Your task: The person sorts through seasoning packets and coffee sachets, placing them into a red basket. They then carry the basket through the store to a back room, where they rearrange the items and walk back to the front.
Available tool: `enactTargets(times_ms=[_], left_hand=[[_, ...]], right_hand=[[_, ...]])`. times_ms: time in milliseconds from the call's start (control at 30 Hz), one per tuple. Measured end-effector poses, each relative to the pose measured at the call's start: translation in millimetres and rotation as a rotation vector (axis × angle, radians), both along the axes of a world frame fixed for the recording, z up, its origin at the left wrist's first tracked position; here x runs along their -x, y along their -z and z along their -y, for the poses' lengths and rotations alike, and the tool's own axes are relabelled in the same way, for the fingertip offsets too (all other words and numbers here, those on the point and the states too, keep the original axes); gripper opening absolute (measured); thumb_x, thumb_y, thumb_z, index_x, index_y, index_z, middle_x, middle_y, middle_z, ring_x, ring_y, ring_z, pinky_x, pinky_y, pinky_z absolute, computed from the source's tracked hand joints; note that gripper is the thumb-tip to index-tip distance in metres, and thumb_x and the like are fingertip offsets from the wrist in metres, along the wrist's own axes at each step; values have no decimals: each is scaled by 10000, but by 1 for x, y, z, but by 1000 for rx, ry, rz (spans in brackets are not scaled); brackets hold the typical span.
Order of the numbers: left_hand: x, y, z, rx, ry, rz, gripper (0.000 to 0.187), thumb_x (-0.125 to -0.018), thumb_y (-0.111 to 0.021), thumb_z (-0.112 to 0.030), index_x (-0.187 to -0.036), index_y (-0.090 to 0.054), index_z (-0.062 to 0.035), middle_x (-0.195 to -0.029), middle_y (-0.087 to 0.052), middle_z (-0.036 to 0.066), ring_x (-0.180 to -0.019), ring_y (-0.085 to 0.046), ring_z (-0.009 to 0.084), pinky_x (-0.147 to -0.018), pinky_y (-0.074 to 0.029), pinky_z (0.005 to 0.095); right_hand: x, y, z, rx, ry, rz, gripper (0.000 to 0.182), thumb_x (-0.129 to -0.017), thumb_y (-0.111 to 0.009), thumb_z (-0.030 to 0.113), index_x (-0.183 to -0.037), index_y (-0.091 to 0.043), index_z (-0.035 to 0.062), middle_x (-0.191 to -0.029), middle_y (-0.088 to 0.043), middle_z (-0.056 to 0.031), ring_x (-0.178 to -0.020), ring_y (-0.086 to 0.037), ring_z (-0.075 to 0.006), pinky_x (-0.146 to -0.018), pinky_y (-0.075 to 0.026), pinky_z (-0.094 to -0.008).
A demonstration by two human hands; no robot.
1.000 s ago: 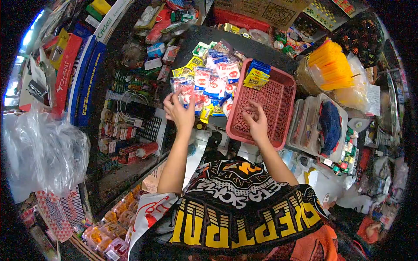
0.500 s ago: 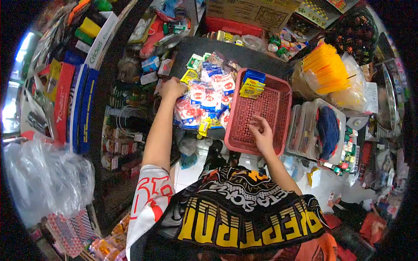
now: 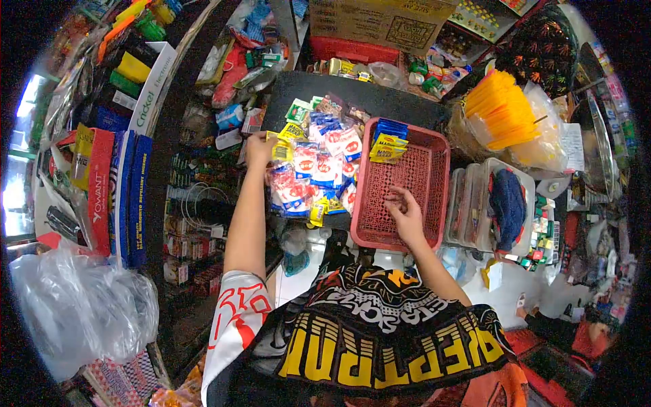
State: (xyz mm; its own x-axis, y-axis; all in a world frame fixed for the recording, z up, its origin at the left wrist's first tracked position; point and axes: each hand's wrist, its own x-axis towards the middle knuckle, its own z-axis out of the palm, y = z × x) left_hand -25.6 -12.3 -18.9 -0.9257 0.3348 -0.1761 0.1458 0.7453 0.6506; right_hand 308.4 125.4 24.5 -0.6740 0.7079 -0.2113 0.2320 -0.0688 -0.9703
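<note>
At the left edge of a pile of small packets, my left hand (image 3: 258,148) is closed on a yellow seasoning packet (image 3: 279,147). The pile is mostly red, white and blue sachets (image 3: 325,166), with green and yellow ones along its edges. My right hand (image 3: 407,216) hovers over the lower part of a pink plastic basket (image 3: 360,203), its fingers loosely bent and apart, holding nothing I can see. In the basket's upper left corner sits a small stack of yellow and blue seasoning packets (image 3: 388,148).
The pile and basket rest on a dark tabletop (image 3: 298,83). Right of the basket stand clear plastic containers (image 3: 468,203) with a dark blue cloth (image 3: 510,207). Behind are yellow straws (image 3: 500,112) and a cardboard box (image 3: 380,24). Plastic bags (image 3: 85,298) hang at left.
My left hand has lifted a yellow packet at the pile's left edge. My right hand stays over the basket. The whole view has shifted slightly.
</note>
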Motion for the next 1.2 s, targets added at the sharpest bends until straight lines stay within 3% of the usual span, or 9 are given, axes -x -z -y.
enactTargets(times_ms=[200, 333, 400, 467, 600, 667, 800, 967, 1200], left_hand=[[-25, -59, 14, -657, -255, -151, 248, -719, -608, -211, -853, -566, -6, -848, -567, 78, -728, -537, 156, -646, -418, 274], [-83, -122, 9, -1327, -200, 522, 278, -805, -472, -115, -1056, -419, -5, -997, -512, 80, -930, -495, 187, -789, -389, 324], [-121, -135, 1, -1409, -140, 650, 275, -806, -469, -119, -1054, -418, -12, -1040, -495, 85, -954, -484, 185, -814, -378, 329], [-157, -141, -12, -1402, -119, 721, 302, -801, -479, -117, -1076, -398, -23, -1061, -485, 81, -963, -480, 191, -824, -374, 340], [-203, -118, -37, -1335, -169, 893, 213, -770, -530, -76, -948, -415, -55, -882, -538, 82, -789, -514, 157, -684, -404, 283], [-216, -119, -40, -1233, -118, 1035, 185, -770, -532, -76, -913, -415, -63, -851, -538, 71, -762, -520, 148, -662, -398, 251], [-222, -98, -43, -1137, -13, 878, 175, -754, -543, -79, -891, -433, -81, -925, -526, 56, -804, -521, 152, -691, -388, 282], [-208, -98, -34, -1021, -31, 700, 171, -761, -540, -110, -910, -467, -71, -861, -495, 13, -802, -502, 125, -699, -367, 258], [-209, -102, -35, -995, 98, 711, 140, -769, -528, -147, -896, -500, -95, -752, -482, -25, -774, -500, 90, -640, -340, 214]], right_hand=[[6, -3, -5, -47, 14, -38, 301, -733, -558, 41, -1025, -488, 21, -876, -524, -47, -726, -485, -77, -640, -401, -195], [16, -30, 1, 146, 9, -28, 302, -754, -547, 81, -1040, -477, 17, -915, -530, -46, -744, -493, -86, -660, -404, -210], [22, -23, 0, 59, -106, -93, 329, -799, -508, 187, -1086, -443, 39, -904, -530, -42, -723, -500, -101, -655, -415, -236], [27, -62, 9, 622, -141, -285, 356, -814, -483, 232, -1121, -416, 64, -875, -531, -42, -722, -508, -114, -635, -425, -250], [31, -63, 16, 891, -150, -449, 319, -800, -512, 198, -1087, -431, 83, -844, -538, -33, -693, -515, -111, -595, -433, -247], [31, -55, 15, 647, -31, -236, 236, -782, -537, 146, -999, -470, 84, -790, -538, -18, -638, -508, -92, -547, -432, -231], [13, -36, -6, 691, 198, -292, 175, -755, -569, 117, -905, -496, 64, -718, -526, -9, -585, -492, -71, -513, -430, -225], [-11, -9, -42, -727, 21, 226, 241, -649, -635, 120, -861, -580, 17, -766, -556, -127, -636, -546, -220, -583, -439, -286], [17, 5, -72, -632, -70, 196, 264, -644, -644, 133, -877, -586, 24, -762, -556, -117, -597, -546, -220, -549, -436, -304]])
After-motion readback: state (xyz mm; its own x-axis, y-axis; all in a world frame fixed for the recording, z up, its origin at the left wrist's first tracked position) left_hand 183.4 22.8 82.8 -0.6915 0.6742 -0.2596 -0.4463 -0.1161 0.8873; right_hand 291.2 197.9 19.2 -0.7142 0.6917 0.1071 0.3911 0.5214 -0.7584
